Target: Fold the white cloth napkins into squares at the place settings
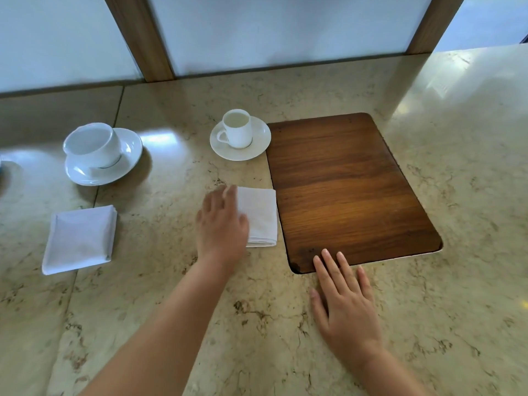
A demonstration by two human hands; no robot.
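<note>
Under the left hand (221,224), fingers spread flat, lies a folded napkin (260,215), just beside the board (348,187). The right hand (347,304) rests open, fingertips on the board's edge. Another folded napkin (80,240) lies well left.

Two white napkins lie folded on the marble counter. The near napkin (261,215) is a neat layered rectangle just beside the wooden board, its left edge under a flat hand. The far napkin (81,238) sits well apart at left, squarish, slightly skewed, untouched.
</note>
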